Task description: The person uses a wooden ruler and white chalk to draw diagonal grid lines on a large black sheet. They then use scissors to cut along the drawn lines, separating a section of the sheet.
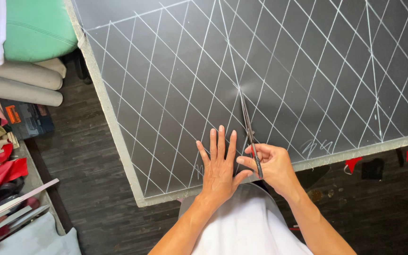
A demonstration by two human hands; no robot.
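A large black sheet (175, 80) marked with a white chalk diamond grid lies over a table. My left hand (219, 163) presses flat on the sheet near its front edge, fingers spread. Just to its right, my right hand (270, 163) is closed around the handles of long black scissors (247, 118). Their blades run up and away from me along a chalk line, with the tips near the middle of the sheet.
The table's pale padded edge (107, 118) borders the sheet on the left and front. Rolls of grey material (20, 82) and a green cushion (36, 28) lie at the upper left. Red scraps (5, 172) sit at the left and lower right on dark wood flooring.
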